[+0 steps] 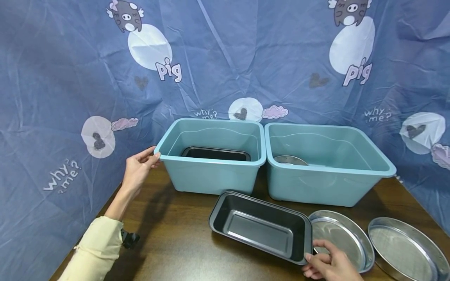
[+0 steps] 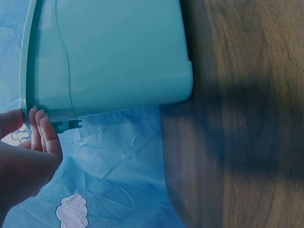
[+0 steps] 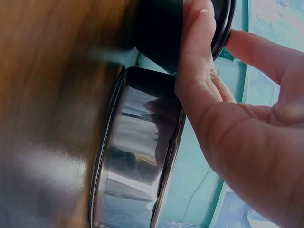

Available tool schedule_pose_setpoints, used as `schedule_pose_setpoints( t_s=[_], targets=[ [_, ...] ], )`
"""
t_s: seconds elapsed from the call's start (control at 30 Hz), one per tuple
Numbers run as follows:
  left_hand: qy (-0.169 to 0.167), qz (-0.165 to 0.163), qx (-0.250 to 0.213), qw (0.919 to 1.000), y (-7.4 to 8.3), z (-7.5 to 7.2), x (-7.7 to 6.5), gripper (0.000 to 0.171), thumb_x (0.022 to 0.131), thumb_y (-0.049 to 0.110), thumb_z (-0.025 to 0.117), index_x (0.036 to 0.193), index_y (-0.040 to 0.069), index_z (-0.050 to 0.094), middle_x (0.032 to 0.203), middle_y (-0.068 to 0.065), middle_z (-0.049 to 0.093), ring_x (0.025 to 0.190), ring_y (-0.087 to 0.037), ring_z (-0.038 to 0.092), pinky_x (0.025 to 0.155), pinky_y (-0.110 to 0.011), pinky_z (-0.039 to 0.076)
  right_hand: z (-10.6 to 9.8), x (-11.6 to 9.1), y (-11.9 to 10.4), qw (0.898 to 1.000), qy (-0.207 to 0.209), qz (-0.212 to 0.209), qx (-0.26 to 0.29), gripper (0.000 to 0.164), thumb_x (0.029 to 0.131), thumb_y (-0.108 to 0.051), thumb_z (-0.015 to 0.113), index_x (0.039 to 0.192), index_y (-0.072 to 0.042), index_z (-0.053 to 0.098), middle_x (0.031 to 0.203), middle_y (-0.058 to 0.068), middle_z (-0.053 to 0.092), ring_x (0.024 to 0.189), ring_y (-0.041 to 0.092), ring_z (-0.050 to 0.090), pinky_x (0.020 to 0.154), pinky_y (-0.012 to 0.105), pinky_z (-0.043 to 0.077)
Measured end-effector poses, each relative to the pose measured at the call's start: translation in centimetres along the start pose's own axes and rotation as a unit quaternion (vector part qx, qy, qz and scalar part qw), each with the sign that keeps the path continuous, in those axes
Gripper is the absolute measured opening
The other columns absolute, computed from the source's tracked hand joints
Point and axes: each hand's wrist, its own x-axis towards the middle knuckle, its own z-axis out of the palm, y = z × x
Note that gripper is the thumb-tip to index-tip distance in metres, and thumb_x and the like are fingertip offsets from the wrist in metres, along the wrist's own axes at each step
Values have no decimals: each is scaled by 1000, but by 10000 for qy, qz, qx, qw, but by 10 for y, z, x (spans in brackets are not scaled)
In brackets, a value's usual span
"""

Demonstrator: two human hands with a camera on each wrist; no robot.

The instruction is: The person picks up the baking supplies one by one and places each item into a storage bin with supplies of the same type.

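Note:
My left hand (image 1: 138, 168) pinches the rim of the left teal bin (image 1: 211, 175) at its near left corner, thumb on one side and fingers on the other. Inside that bin lies a dark loaf pan (image 1: 216, 153), partly hidden by the front wall. A second black loaf pan (image 1: 260, 228) is in front of the bins, slightly turned. My right hand (image 1: 330, 260) pinches this pan's rim at its near right corner; in the right wrist view, thumb and fingers lie on either side of the rim (image 3: 223, 28).
Two round metal pans, a nearer one (image 1: 339, 238) beside my right hand and another (image 1: 408, 248) at far right, stand on the wooden table (image 1: 168, 242). The right teal bin (image 1: 323, 187) holds a round metal pan (image 1: 290, 160). A blue printed cloth (image 1: 218, 58) hangs behind.

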Motion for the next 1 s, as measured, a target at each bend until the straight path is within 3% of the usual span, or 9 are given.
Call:
schedule_pose_setpoints(
  t_s=[0.4, 0.63, 1.0],
  targets=[
    [29, -46, 46, 10000, 0, 0, -1, 48, 102, 8, 65, 142, -16, 52, 81, 11, 66, 72, 1, 65, 73, -16, 56, 2, 4, 1, 9999, 56, 68, 122, 42, 99, 3, 57, 125, 23, 31, 85, 15, 73, 74, 27, 74, 67, 33, 63],
    [41, -43, 96, 9999, 0, 0, -1, 49, 102, 9, 65, 142, -15, 52, 82, 9, 66, 73, 1, 65, 72, -15, 56, 0, 0, 1, 9992, 197, -302, 170, 45, 98, 8, 53, 130, 27, 28, 84, 18, 71, 71, 21, 72, 65, 31, 62],
    [53, -38, 70, 10000, 0, 0, -1, 48, 102, 10, 65, 142, -15, 52, 80, 12, 67, 73, 1, 66, 73, -15, 56, 5, -4, 1, 9895, 1299, -432, 471, 45, 95, 13, 56, 135, 21, 37, 79, 15, 69, 63, 19, 67, 60, 30, 59]
  ],
)
